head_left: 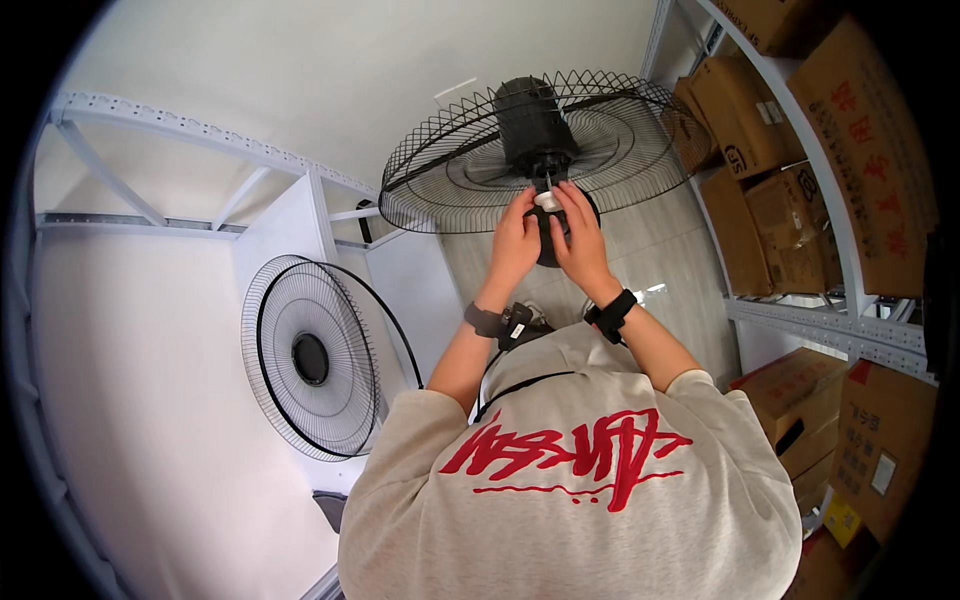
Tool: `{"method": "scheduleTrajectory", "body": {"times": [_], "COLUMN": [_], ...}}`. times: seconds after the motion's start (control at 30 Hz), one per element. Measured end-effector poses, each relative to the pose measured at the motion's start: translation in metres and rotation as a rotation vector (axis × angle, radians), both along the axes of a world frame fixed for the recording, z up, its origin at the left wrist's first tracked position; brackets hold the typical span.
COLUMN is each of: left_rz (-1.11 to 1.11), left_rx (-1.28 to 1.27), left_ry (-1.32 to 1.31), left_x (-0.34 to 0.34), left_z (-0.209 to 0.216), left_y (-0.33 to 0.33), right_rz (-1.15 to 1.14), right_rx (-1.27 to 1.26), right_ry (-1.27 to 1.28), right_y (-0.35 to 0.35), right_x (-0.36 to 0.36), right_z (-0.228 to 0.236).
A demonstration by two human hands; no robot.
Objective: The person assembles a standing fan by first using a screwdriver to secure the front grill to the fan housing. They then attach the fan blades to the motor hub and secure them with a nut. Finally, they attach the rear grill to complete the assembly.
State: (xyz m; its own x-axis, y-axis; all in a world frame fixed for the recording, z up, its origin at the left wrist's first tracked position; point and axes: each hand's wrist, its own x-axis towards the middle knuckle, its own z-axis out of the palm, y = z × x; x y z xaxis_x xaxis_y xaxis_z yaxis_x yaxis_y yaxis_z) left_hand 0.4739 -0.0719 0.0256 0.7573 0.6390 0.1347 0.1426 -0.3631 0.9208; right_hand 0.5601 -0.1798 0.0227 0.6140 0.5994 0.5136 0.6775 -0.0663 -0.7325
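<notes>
White fitting [547,201]: one, far centre, held from both sides by the left hand [515,240] and right hand [583,245].
Fingers: bent, their tips closed on the fitting.
Fan [535,120]: one, black, far centre; one wire cage around its motor.
Loose grille [311,360]: one, on the white shelf [160,400], left.
Progress: one cage apparently mounted, grille off; whether the fitting is secured, cannot tell.
</notes>
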Motion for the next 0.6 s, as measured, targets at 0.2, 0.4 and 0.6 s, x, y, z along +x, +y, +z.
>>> {"method": "scheduleTrajectory", "body": {"times": [0.2, 0.4, 0.6], "left_rz": [0.053, 0.069, -0.016], "left_rx": [0.081, -0.002, -0.995], "left_ry": [-0.001, 0.003, -0.221], "left_x": [0.002, 0.006, 0.018], "left_z": [-0.011, -0.01, -0.014], "left_y": [-0.004, -0.007, -0.003], "right_rz": [0.002, 0.046, -0.011], "right_rx": [-0.016, -0.042, -0.003], "right_ry": [-0.013, -0.033, 0.122], "right_y": [-0.002, -0.009, -0.01], "right_x": [-0.002, 0.0, 0.001], "right_z": [0.013, -0.01, -0.013]}}
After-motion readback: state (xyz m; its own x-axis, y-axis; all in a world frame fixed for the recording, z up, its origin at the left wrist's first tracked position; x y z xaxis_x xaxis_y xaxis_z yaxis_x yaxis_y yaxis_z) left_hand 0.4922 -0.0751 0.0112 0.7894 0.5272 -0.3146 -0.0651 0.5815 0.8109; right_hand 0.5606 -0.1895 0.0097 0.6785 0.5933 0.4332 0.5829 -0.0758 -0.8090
